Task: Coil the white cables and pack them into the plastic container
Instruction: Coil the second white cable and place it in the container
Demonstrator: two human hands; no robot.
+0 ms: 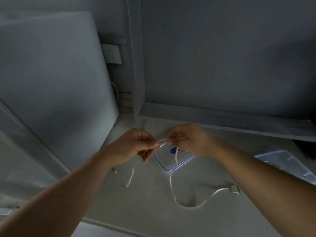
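A thin white cable point(172, 189) is stretched between both hands above the pale floor. My left hand point(136, 144) pinches one part of it, and a strand drops from that hand to a small plug at the lower left. My right hand point(188, 139) pinches the cable just to the right. From there it hangs down, loops over the floor and ends in a wider white connector point(234, 189). A clear plastic container point(176, 158) with a blue label lies under my right hand, partly hidden by it.
A clear plastic lid or second tub point(289, 163) lies at the right. A large white panel point(51, 82) leans against the wall on the left, next to a wall socket point(112, 53). A low ledge point(222, 117) runs along the back wall.
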